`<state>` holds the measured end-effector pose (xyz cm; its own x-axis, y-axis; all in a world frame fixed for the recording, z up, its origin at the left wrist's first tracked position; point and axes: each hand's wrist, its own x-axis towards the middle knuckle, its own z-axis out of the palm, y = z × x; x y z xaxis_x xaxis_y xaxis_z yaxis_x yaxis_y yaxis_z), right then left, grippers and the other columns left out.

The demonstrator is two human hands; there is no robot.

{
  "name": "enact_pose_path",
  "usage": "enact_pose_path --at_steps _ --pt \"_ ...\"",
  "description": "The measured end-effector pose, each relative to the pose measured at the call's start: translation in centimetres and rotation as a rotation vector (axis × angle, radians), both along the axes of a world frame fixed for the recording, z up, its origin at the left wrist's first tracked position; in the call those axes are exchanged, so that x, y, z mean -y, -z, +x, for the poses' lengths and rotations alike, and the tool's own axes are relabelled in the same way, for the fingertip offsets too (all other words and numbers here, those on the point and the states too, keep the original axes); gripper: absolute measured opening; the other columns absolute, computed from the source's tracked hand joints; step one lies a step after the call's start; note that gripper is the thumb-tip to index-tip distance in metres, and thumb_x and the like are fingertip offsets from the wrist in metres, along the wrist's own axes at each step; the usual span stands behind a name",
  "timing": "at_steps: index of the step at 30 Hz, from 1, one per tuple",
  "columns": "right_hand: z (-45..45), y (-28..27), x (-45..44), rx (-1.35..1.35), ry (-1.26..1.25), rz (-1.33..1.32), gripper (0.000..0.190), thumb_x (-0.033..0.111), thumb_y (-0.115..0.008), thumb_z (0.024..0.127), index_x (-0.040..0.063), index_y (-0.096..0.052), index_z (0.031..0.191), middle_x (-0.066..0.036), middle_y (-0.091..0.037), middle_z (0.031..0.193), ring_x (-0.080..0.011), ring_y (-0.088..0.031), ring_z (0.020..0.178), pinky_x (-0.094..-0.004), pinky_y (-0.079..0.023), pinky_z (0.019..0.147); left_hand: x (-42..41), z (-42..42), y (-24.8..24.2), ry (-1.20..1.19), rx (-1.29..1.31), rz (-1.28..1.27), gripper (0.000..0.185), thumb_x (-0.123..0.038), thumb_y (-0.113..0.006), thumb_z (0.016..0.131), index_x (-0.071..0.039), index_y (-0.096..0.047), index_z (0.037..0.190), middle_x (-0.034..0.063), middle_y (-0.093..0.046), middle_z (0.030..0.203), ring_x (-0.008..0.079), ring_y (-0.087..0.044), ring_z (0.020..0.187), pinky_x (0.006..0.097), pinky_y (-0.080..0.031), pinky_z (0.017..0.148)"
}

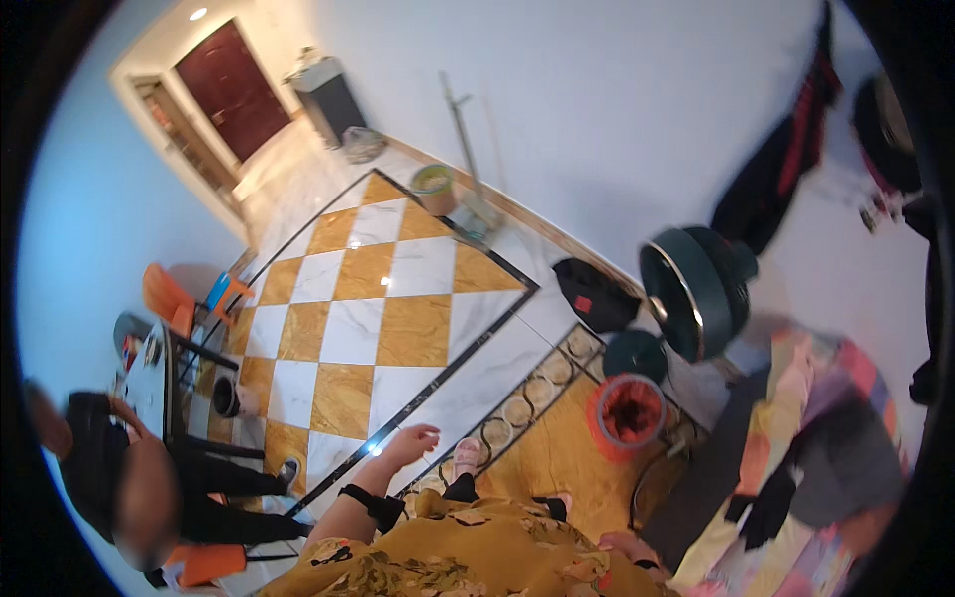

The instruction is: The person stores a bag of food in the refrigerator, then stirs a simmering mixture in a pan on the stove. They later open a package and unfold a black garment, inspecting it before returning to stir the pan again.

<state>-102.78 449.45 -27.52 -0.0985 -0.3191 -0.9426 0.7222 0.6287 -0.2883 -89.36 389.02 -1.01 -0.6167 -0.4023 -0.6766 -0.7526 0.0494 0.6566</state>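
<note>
My left hand (412, 445) is held out over the tiled floor (412, 333), its fingers slightly bent and apart, touching nothing. A dark band is around that forearm. My right hand (627, 546) hangs low beside my yellow patterned garment (515, 556); its fingers are partly hidden, so what it does cannot be made out. Below me a pink slipper (467, 454) is on one foot. Ahead on the right stands a bin with a red liner (630, 416), beside a dark green fan-like appliance (694, 291).
At left a person in dark clothes (89, 463) sits by a table (166, 380) and orange chairs (168, 295). A mop (466, 142) and a bucket (434, 190) stand along the wall. A black bag (595, 295) lies on the floor. Colourful bedding (753, 448) is at right.
</note>
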Motion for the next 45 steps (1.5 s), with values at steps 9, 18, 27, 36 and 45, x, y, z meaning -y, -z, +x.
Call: enact_pose_path --at_steps 9,18,27,36,45 --pt "-13.9 -4.6 16.2 -0.384 0.184 0.221 0.032 0.009 -0.06 0.096 0.003 -0.054 0.127 -0.012 -0.066 0.091 -0.0191 -0.061 0.066 -0.0299 -0.047 0.051 11.9 7.3 3.9 0.483 0.147 -0.137 0.055 -0.045 -0.061 0.094 -0.009 -0.059 0.135 0.0191 -0.069 0.119 0.036 -0.064 0.112 0.0423 -0.05 0.097" --pt "-16.6 -9.8 43.5 -0.495 -0.178 0.068 0.02 0.026 -0.055 0.097 0.01 -0.063 0.106 -0.009 -0.065 0.086 -0.027 -0.061 0.068 -0.0413 -0.05 0.06 35.6 9.5 2.4 0.195 0.085 -0.426 0.047 -0.036 -0.061 0.093 -0.008 -0.061 0.131 0.0174 -0.071 0.112 0.036 -0.065 0.108 0.0446 -0.052 0.093" --pt "-29.3 -8.1 64.4 -0.678 -1.304 0.178 0.024 0.029 -0.057 0.093 0.009 -0.069 0.097 -0.012 -0.069 0.087 -0.0328 -0.065 0.075 -0.0461 -0.053 0.065 50.9 16.5 13.9 -0.056 0.226 -0.416 0.041 -0.038 -0.059 0.093 -0.006 -0.071 0.115 0.0185 -0.071 0.111 0.0362 -0.066 0.109 0.043 -0.051 0.094" --pt "-46.2 -5.8 109.8 -1.079 -1.774 0.046 0.032 0.027 -0.056 0.087 0.006 -0.074 0.102 -0.022 -0.069 0.114 -0.0388 -0.067 0.106 -0.0474 -0.055 0.089 55.1 25.1 14.9 -0.936 0.689 0.048 0.042 -0.038 -0.053 0.095 -0.008 -0.069 0.119 0.0162 -0.072 0.097 0.0331 -0.067 0.092 0.0428 -0.053 0.083" --pt "-35.2 -14.0 162.9 -1.082 -1.272 -0.645 0.037 0.027 -0.066 0.086 0.006 -0.07 0.117 -0.016 -0.073 0.103 -0.0299 -0.07 0.094 -0.0395 -0.055 0.084 75.6 18.1 14.9 -1.072 0.496 -0.021 0.038 -0.035 -0.053 0.095 -0.008 -0.07 0.115 0.0126 -0.072 0.089 0.0273 -0.065 0.076 0.0409 -0.054 0.073"
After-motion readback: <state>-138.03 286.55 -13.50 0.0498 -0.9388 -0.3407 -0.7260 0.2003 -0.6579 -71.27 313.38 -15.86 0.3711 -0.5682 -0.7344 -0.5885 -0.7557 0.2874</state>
